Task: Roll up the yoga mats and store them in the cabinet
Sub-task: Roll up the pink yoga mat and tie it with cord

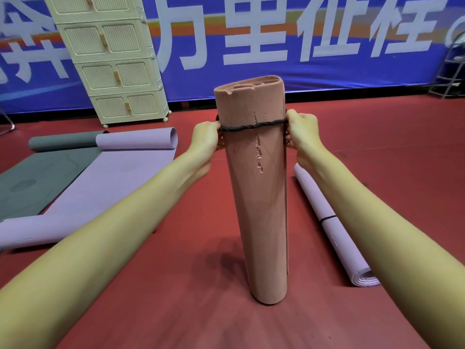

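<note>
We see a grey mat (37, 177) and purple mat (105, 177) lying part-unrolled on the red floor (176, 311) at left, cream cabinet (113, 61) behind them. Left hand (205, 137) pinches the black cord (251, 126) round the upright pink rolled mat (259, 197) at center; right hand (300, 129) grips the cord's other side. A tied purple roll (332, 227) lies at right.

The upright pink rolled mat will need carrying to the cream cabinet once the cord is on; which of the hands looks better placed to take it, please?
Probably the left hand. It pinches the black cord on the pink rolled yoga mat, on the side facing the cream cabinet, which stands far left. The right hand grips the far side.
</note>
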The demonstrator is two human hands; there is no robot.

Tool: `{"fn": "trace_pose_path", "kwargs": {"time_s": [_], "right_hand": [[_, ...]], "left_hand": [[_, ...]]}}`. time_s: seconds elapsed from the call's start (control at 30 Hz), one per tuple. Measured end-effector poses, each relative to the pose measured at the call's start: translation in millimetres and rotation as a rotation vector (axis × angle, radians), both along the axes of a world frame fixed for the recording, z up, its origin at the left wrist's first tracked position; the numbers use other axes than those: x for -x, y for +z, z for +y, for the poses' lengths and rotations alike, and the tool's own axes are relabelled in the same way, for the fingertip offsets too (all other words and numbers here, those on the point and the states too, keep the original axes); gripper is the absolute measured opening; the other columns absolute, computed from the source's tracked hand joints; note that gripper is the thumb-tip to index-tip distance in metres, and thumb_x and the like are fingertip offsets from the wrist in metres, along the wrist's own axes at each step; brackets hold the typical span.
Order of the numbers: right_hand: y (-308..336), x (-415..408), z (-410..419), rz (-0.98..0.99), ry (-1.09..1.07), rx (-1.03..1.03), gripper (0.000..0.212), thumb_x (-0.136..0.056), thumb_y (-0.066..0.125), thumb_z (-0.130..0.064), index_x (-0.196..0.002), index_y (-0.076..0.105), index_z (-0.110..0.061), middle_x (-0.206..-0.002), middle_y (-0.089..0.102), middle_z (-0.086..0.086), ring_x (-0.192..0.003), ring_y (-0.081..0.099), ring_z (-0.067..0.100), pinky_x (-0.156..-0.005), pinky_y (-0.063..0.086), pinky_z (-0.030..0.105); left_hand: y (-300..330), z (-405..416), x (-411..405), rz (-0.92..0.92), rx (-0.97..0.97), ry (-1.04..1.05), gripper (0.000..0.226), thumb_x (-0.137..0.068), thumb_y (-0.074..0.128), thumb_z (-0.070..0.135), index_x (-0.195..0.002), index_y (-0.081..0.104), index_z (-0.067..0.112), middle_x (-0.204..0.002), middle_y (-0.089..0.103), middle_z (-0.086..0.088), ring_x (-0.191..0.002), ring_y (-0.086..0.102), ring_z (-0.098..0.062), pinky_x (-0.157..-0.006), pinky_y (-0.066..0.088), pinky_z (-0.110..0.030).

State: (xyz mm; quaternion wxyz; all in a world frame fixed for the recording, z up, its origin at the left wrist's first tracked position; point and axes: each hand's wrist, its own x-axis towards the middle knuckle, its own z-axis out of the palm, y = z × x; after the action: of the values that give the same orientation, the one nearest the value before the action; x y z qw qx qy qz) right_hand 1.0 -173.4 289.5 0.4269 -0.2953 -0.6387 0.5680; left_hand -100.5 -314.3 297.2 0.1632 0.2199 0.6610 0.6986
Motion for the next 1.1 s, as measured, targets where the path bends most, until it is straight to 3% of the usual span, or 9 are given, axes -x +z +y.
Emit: {"fn": "trace_pose_path", "kwargs": {"time_s": [0.1,0.17,0.27,0.43,0.7,0.83,0.93,1.03,1.1], "right_hand": [[-19.4,-5.4,3.8,-0.054,0.009,0.065,0.034,-0.088,0.044,-0.013,-0.057,0.031,-0.018,-0.053,0.03,0.002,-0.04,0.024,0.013,-0.041,0.018,0.02],[-38.6,-8.4,4.0,-0.098,0.023,0.136,0.035,-0.09,0.044,-0.013,-0.057,0.033,-0.018,-0.05,0.03,0.0,-0.038,0.025,0.012,-0.037,0.018,0.016],[-71.5,-13.6,5.2,-0.184,0.036,0.188,0.033,-0.09,0.045,-0.016,-0.058,0.037,-0.018,-0.047,0.032,-0.001,-0.041,0.026,0.013,-0.041,0.02,0.019],[-113.9,-23.6,5.8,-0.31,0.047,0.141,0.028,-0.088,0.046,-0.021,-0.063,0.035,-0.023,-0.069,0.033,0.008,-0.055,0.028,0.015,-0.048,0.022,0.024],[-139.7,-38.5,4.3,-0.313,0.109,0.272,0.031,-0.092,0.042,-0.016,-0.064,0.032,-0.023,-0.059,0.03,-0.001,-0.049,0.024,0.012,-0.045,0.02,0.021],[-134.5,-42.5,0.5,-0.303,0.14,0.347,0.031,-0.091,0.041,-0.013,-0.063,0.034,-0.022,-0.048,0.029,-0.006,-0.047,0.023,0.012,-0.046,0.021,0.021],[-118.1,-46.6,1.2,-0.367,0.186,0.41,0.03,-0.087,0.043,-0.013,-0.058,0.038,-0.018,-0.043,0.032,-0.007,-0.04,0.026,0.011,-0.046,0.025,0.02],[-96.3,-47.7,5.6,-0.439,0.229,0.402,0.015,-0.088,0.044,-0.018,-0.073,0.042,-0.018,-0.046,0.037,-0.005,-0.036,0.034,0.01,-0.043,0.032,0.019],[-76.0,-44.9,4.7,-0.341,0.171,0.331,0.01,-0.092,0.043,-0.028,-0.092,0.047,-0.019,-0.062,0.045,-0.003,-0.042,0.043,0.008,-0.046,0.034,0.021]], "left_hand": [[-21.0,-0.2,4.9,-0.076,0.084,-0.013,0.032,-0.093,0.043,0.0,-0.063,0.047,0.012,-0.043,0.039,0.002,-0.04,0.035,-0.013,-0.039,0.037,-0.015],[-39.9,-0.5,4.7,-0.129,0.164,-0.035,0.032,-0.095,0.04,0.001,-0.064,0.044,0.012,-0.051,0.036,-0.002,-0.042,0.034,-0.013,-0.037,0.039,-0.015],[-69.8,-1.7,2.2,-0.158,0.261,-0.079,0.034,-0.098,0.039,0.007,-0.065,0.04,0.012,-0.058,0.033,-0.005,-0.039,0.038,-0.014,-0.037,0.04,-0.016],[-114.7,-4.0,-2.8,-0.152,0.358,-0.134,0.029,-0.1,0.035,0.01,-0.071,0.039,0.012,-0.06,0.035,-0.005,-0.03,0.042,-0.01,-0.04,0.043,-0.019],[-147.0,-9.3,-9.3,-0.215,0.422,-0.207,0.027,-0.101,0.034,0.01,-0.075,0.043,0.012,-0.062,0.039,-0.005,-0.047,0.047,-0.017,-0.045,0.048,-0.024],[-144.2,-11.0,-10.8,-0.24,0.432,-0.222,0.026,-0.102,0.037,0.014,-0.078,0.045,0.012,-0.065,0.041,-0.005,-0.051,0.048,-0.017,-0.051,0.05,-0.027],[-125.0,-16.1,-4.7,-0.265,0.494,-0.221,0.019,-0.101,0.045,0.024,-0.092,0.053,0.01,-0.08,0.045,-0.006,-0.068,0.05,-0.017,-0.063,0.05,-0.033],[-85.8,-18.4,13.6,-0.233,0.413,-0.121,0.033,-0.101,0.041,0.04,-0.093,0.053,0.011,-0.093,0.048,-0.008,-0.08,0.052,-0.021,-0.066,0.046,-0.034],[-49.5,-15.6,21.2,-0.232,0.255,-0.124,0.04,-0.101,0.035,0.047,-0.089,0.054,0.013,-0.093,0.052,-0.008,-0.077,0.053,-0.021,-0.069,0.046,-0.034]]}}
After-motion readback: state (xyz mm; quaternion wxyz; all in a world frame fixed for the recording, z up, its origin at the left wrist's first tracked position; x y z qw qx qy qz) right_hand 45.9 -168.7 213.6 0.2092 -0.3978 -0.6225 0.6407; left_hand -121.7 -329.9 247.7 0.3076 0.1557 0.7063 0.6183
